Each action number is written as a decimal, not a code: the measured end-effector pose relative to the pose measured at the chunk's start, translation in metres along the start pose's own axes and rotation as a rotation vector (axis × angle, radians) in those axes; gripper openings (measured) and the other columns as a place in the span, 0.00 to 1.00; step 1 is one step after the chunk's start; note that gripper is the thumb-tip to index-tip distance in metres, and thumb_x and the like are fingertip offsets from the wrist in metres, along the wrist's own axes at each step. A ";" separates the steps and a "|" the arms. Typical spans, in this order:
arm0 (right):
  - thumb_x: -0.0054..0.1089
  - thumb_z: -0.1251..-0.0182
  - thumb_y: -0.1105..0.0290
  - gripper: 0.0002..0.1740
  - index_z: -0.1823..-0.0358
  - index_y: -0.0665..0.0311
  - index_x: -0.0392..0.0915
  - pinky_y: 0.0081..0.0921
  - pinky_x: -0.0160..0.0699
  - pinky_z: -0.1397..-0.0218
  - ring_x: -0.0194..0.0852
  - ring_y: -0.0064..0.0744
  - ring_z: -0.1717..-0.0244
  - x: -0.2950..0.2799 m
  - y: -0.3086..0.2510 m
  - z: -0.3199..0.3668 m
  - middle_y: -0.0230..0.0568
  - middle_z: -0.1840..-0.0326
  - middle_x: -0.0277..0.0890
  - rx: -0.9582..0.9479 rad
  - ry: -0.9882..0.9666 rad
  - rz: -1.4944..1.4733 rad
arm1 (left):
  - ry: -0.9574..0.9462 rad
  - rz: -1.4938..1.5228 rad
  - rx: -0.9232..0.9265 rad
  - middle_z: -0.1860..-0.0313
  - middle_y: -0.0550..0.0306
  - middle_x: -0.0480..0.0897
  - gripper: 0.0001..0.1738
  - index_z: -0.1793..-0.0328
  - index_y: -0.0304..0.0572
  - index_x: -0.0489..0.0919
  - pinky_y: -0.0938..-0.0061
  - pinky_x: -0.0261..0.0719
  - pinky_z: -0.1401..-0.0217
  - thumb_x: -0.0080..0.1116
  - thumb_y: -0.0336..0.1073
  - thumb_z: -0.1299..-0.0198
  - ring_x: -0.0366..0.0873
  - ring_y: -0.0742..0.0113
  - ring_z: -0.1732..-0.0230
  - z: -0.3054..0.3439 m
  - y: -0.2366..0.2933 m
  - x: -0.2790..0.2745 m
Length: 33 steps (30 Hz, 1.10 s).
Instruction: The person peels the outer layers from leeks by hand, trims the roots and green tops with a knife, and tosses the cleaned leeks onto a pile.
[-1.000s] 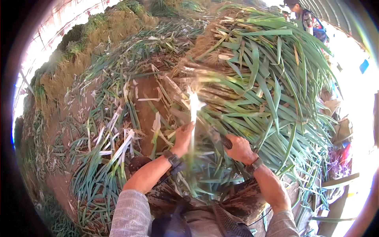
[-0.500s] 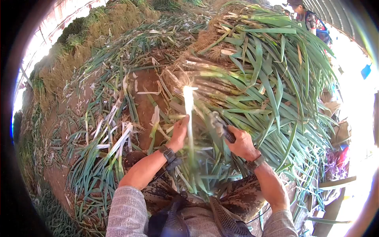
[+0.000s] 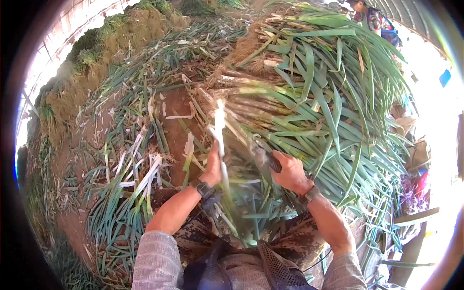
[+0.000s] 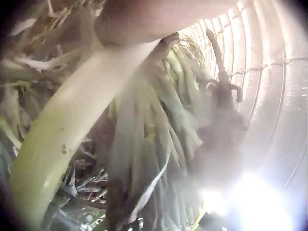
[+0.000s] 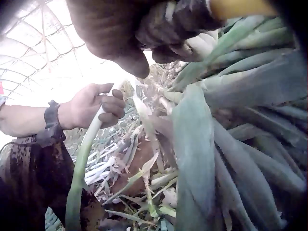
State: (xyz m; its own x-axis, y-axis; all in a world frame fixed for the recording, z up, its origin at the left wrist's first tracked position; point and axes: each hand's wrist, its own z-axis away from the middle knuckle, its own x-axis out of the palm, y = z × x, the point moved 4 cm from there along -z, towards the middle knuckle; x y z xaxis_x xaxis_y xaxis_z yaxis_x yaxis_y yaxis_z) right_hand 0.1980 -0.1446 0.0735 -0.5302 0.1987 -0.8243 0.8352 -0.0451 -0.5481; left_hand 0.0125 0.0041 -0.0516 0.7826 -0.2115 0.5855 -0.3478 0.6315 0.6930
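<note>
My left hand (image 3: pixel 211 167) grips a leek (image 3: pixel 220 126) upright by its white shaft, with the green leaves hanging toward my lap. In the left wrist view the pale shaft (image 4: pixel 72 120) runs past my finger. The right wrist view shows my fingers wrapped round the leek (image 5: pixel 85 154), a loose pale strip (image 5: pixel 142 109) beside it. To the right, my right hand (image 3: pixel 291 173) holds an air blow gun (image 3: pixel 265 158) by its dark wrapped grip, apart from the leek. Its thin nozzle (image 4: pixel 216 50) shows in the left wrist view.
A large heap of leeks with leaves (image 3: pixel 328 111) lies at the right. Several whitish leeks (image 3: pixel 149 176) lie in a pile at the left, among scraps (image 3: pixel 140 87) on brown ground. Another person (image 3: pixel 369 19) is at the far right.
My left hand has shifted left with the leek and sits a little nearer my body. A pale layer now stands away from the shaft. My right hand has barely moved.
</note>
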 end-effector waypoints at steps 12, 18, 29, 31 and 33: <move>0.66 0.44 0.63 0.21 0.49 0.60 0.79 0.47 0.79 0.54 0.80 0.57 0.57 0.021 0.018 0.002 0.51 0.60 0.82 0.007 -0.084 0.081 | 0.021 -0.132 0.124 0.71 0.64 0.72 0.20 0.58 0.50 0.73 0.65 0.76 0.70 0.50 0.58 0.28 0.72 0.67 0.72 -0.009 0.000 -0.011; 0.66 0.44 0.63 0.20 0.49 0.59 0.80 0.46 0.79 0.54 0.80 0.57 0.58 0.019 0.015 0.002 0.52 0.61 0.82 0.026 -0.056 0.039 | 0.098 -0.138 0.152 0.67 0.63 0.76 0.19 0.50 0.44 0.78 0.69 0.79 0.64 0.57 0.52 0.30 0.75 0.68 0.69 0.004 0.006 -0.002; 0.66 0.43 0.62 0.20 0.49 0.59 0.81 0.44 0.80 0.56 0.81 0.55 0.59 0.025 0.014 0.003 0.52 0.62 0.82 -0.044 -0.031 0.049 | 0.131 -0.360 0.134 0.60 0.58 0.82 0.24 0.51 0.31 0.81 0.70 0.76 0.56 0.64 0.49 0.34 0.78 0.70 0.60 -0.004 -0.015 -0.019; 0.66 0.43 0.62 0.20 0.48 0.59 0.81 0.44 0.80 0.56 0.81 0.55 0.59 0.018 0.009 0.002 0.53 0.62 0.82 0.003 -0.070 0.018 | 0.120 -0.341 0.090 0.60 0.58 0.82 0.24 0.50 0.32 0.81 0.69 0.76 0.56 0.63 0.50 0.34 0.77 0.70 0.60 0.002 -0.013 -0.013; 0.66 0.43 0.61 0.20 0.48 0.59 0.81 0.44 0.80 0.56 0.81 0.56 0.59 0.024 0.016 0.001 0.53 0.62 0.82 -0.035 -0.077 0.007 | 0.112 -0.321 0.043 0.60 0.58 0.82 0.25 0.49 0.32 0.81 0.69 0.76 0.56 0.62 0.51 0.33 0.77 0.69 0.60 0.000 -0.017 -0.018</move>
State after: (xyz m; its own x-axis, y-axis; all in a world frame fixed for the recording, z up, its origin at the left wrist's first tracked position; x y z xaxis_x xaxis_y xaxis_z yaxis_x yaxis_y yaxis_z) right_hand 0.1985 -0.1419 0.0443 -0.5325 0.1226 -0.8375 0.8430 -0.0122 -0.5378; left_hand 0.0050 -0.0027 -0.0741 0.9066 -0.3097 0.2865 -0.0943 0.5133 0.8530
